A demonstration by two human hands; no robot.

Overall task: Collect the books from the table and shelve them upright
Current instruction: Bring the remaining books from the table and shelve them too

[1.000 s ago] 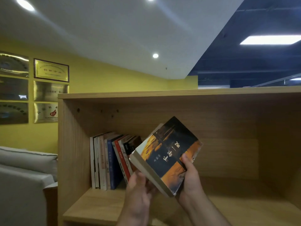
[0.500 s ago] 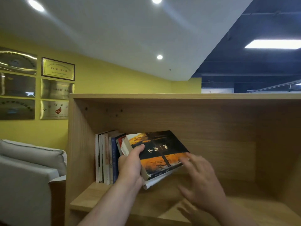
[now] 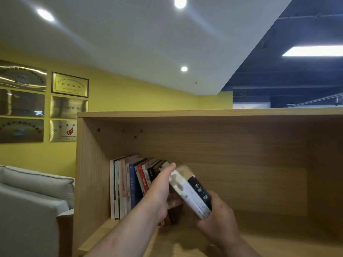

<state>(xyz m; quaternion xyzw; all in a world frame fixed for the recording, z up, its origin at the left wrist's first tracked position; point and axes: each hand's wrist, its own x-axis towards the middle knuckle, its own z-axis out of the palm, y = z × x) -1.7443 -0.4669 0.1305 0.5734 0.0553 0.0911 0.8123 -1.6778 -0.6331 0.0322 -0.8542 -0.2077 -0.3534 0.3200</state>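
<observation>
A wooden bookshelf (image 3: 204, 114) fills the lower part of the head view. Several books (image 3: 128, 186) stand in a row at its left end, the right ones leaning. Two more books, a white one (image 3: 182, 190) and a black-spined one (image 3: 199, 191), tilt to the left at the row's end. My left hand (image 3: 159, 191) lies flat against the white book and the leaning row. My right hand (image 3: 219, 217) grips the lower end of the black-spined book from the right.
The shelf's right part (image 3: 259, 229) holds no books. A grey sofa (image 3: 33, 201) stands left of the shelf. Framed gold plaques (image 3: 69, 84) hang on the yellow wall above it.
The book with the dark and orange cover has gone from cover-up in both hands to spine-out at the end of the row. My right hand has closed on its lower end.
</observation>
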